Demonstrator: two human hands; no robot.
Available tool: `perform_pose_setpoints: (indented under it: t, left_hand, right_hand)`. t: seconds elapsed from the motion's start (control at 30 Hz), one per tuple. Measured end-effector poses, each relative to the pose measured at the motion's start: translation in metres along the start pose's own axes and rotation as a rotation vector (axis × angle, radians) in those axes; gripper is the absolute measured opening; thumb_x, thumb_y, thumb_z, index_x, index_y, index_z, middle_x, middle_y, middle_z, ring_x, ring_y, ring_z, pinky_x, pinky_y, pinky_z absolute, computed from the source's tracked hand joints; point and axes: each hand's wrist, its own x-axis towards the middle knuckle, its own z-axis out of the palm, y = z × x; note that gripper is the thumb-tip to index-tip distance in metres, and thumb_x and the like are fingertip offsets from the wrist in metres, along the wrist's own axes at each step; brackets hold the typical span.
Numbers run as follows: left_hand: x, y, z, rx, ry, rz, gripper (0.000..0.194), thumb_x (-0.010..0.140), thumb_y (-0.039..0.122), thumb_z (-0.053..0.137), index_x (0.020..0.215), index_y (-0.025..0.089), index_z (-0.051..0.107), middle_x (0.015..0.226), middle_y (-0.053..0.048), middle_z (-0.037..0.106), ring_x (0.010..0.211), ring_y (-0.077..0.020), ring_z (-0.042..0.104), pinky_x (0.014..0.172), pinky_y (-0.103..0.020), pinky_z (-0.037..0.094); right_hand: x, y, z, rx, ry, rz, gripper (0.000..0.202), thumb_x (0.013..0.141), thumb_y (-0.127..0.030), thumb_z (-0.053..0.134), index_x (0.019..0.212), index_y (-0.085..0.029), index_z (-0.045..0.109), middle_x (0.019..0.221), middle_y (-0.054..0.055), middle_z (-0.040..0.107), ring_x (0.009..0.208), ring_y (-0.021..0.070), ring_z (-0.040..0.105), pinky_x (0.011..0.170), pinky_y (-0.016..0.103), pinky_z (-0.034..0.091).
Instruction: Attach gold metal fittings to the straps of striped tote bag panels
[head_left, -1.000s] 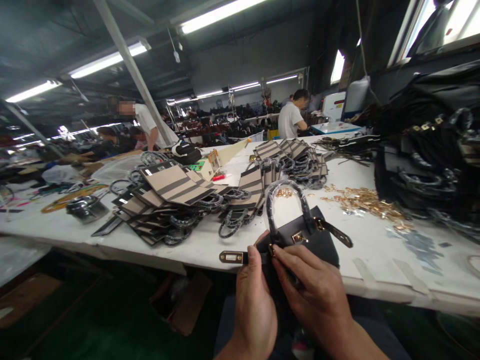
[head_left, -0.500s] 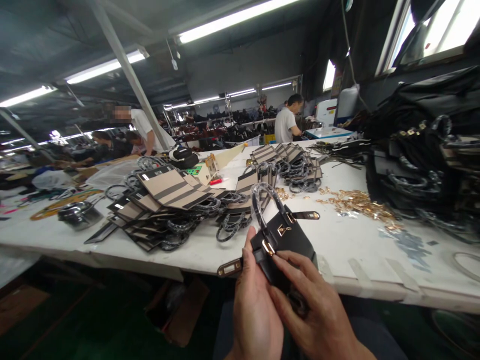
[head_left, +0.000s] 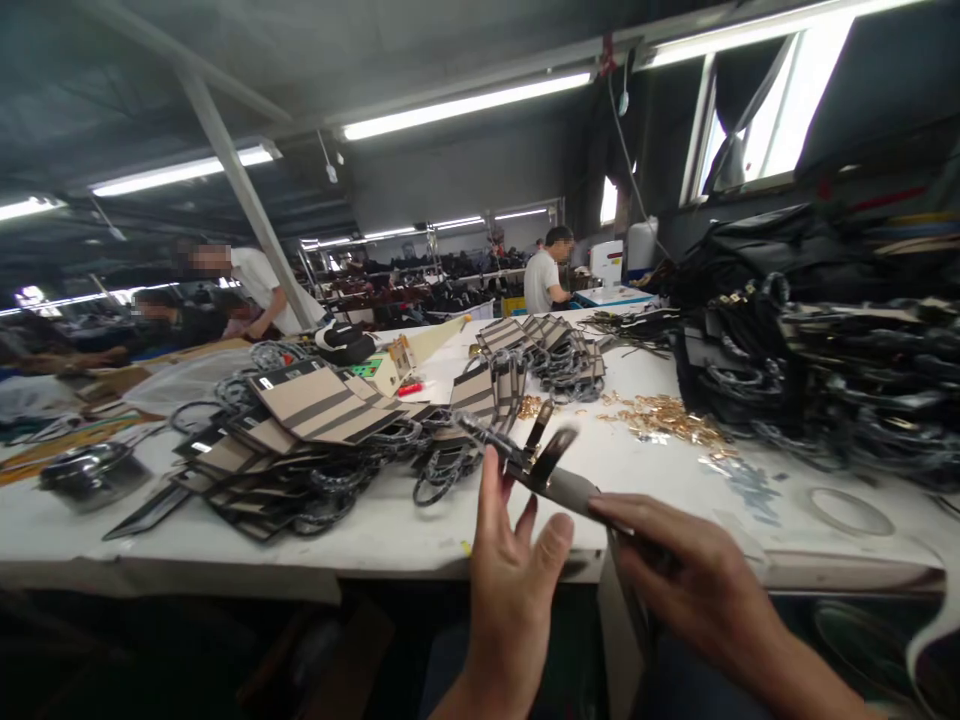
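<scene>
Above the front of a long white-topped worktable [head_left: 390, 540], a person's right hand [head_left: 694, 570] is clamping one end of a small, flat, dark leather-like bag panel [head_left: 571, 493], while the left hand [head_left: 515, 570] is standing open below the other end, fingers spread; whether its fingertips are bearing on the panel, the view is not showing clearly. The panel is tilting nearly edge-on to the camera, with two narrow dark straps with gold-coloured metal [head_left: 553, 456] sticking up from it and a curved black handle in clear plastic wrap [head_left: 481, 433] extending off its far end. Careful handling is probably calling for a pinch clear of the metal, a left palm supporting the handle end against sagging, and straps staying free of the stack of beige-and-black striped panels [head_left: 322, 400] lying beyond
</scene>
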Motion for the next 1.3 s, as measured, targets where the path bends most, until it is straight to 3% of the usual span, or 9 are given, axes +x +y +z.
perform_pose_setpoints:
  t: [0.1, 0.23, 0.4, 0.53, 0.63, 0.73, 0.97, 1.13, 1.3]
  left_hand:
    - [0.016, -0.022, -0.026, 0.21, 0.056, 0.128, 0.095, 0.08, 0.045, 0.09, 0.16, 0.031, 0.04, 0.167, -0.013, 0.04, 0.157, -0.0342, 0.036, 0.129, -0.052, 0.033]
    - [0.028, -0.056, -0.045, 0.225, 0.051, 0.159, 0.062, 0.082, 0.045, 0.087, 0.13, 0.023, 0.055, 0.146, -0.015, 0.057, 0.143, -0.0341, 0.054, 0.124, -0.057, 0.04]
    - [0.021, -0.077, -0.042, 0.29, 0.017, 0.094, 0.058, 0.075, 0.046, 0.092, 0.115, 0.021, 0.059, 0.145, -0.015, 0.058, 0.139, -0.0342, 0.056, 0.125, -0.056, 0.036]
    - [0.009, -0.087, -0.049, 0.04, 0.058, -0.178, 0.069, 0.072, 0.051, 0.095, 0.123, 0.021, 0.058, 0.127, -0.014, 0.067, 0.123, -0.0325, 0.067, 0.105, -0.046, 0.054]
    - [-0.01, -0.096, -0.065, -0.15, -0.126, -0.486, 0.071, 0.071, 0.061, 0.092, 0.122, 0.018, 0.068, 0.118, -0.016, 0.074, 0.111, -0.0331, 0.072, 0.095, -0.042, 0.057]
    - [-0.026, -0.099, -0.082, -0.04, -0.365, -0.614, 0.066, 0.066, 0.06, 0.095, 0.114, 0.018, 0.08, 0.112, -0.016, 0.078, 0.105, -0.0336, 0.073, 0.092, -0.04, 0.056]
    - [-0.022, -0.094, -0.088, 0.137, -0.465, -0.719, 0.031, 0.073, 0.048, 0.092, 0.089, 0.022, 0.088, 0.095, -0.012, 0.081, 0.092, -0.0315, 0.074, 0.085, -0.04, 0.056]
    - [-0.017, -0.108, -0.091, 0.153, -0.365, -0.713, 0.032, 0.071, 0.048, 0.092, 0.084, 0.02, 0.087, 0.088, -0.012, 0.08, 0.085, -0.0287, 0.073, 0.079, -0.036, 0.055]
    - [-0.015, -0.128, -0.094, 0.092, -0.141, -0.832, 0.039, 0.064, 0.047, 0.097, 0.085, 0.016, 0.084, 0.082, -0.01, 0.08, 0.072, -0.0212, 0.071, 0.07, -0.03, 0.053]
  right_hand:
    - [0.033, 0.015, -0.051, 0.036, -0.069, 0.308, 0.028, 0.084, -0.028, 0.065, 0.104, -0.025, 0.086, 0.099, 0.006, 0.083, 0.085, 0.0254, 0.079, 0.07, 0.029, 0.064]
    - [0.066, 0.034, -0.104, 0.124, -0.267, 0.61, 0.036, 0.073, -0.037, 0.074, 0.102, -0.02, 0.086, 0.064, 0.004, 0.072, 0.049, 0.0193, 0.062, 0.041, 0.026, 0.045]
    - [0.072, 0.051, -0.128, 0.26, -0.411, 0.734, 0.031, 0.064, -0.032, 0.081, 0.092, -0.018, 0.084, 0.075, 0.006, 0.075, 0.065, 0.0218, 0.067, 0.056, 0.028, 0.053]
    - [0.039, 0.069, -0.113, 0.39, -0.52, 0.863, 0.031, 0.063, -0.033, 0.082, 0.091, -0.019, 0.084, 0.08, 0.005, 0.076, 0.07, 0.0222, 0.066, 0.063, 0.03, 0.054]
    - [0.001, 0.085, -0.089, 0.54, -0.546, 1.019, 0.031, 0.064, -0.034, 0.082, 0.091, -0.019, 0.083, 0.077, 0.004, 0.074, 0.067, 0.0198, 0.063, 0.062, 0.029, 0.052]
    - [-0.025, 0.098, -0.068, 0.603, -0.654, 1.111, 0.033, 0.063, -0.037, 0.082, 0.091, -0.018, 0.083, 0.079, 0.005, 0.074, 0.069, 0.0214, 0.065, 0.066, 0.032, 0.054]
    - [-0.016, 0.106, -0.034, 0.799, -1.273, 1.108, 0.062, 0.059, -0.063, 0.089, 0.1, -0.016, 0.085, 0.074, 0.003, 0.069, 0.063, 0.017, 0.058, 0.061, 0.026, 0.047]
    - [-0.01, 0.107, -0.01, 0.743, -1.069, 1.109, 0.082, 0.052, -0.076, 0.091, 0.109, -0.018, 0.083, 0.089, 0.007, 0.074, 0.08, 0.0252, 0.067, 0.071, 0.033, 0.054]
    - [-0.004, 0.124, 0.007, 0.616, -0.852, 1.051, 0.063, 0.072, -0.063, 0.087, 0.113, -0.015, 0.079, 0.096, 0.008, 0.074, 0.085, 0.0235, 0.066, 0.077, 0.033, 0.053]
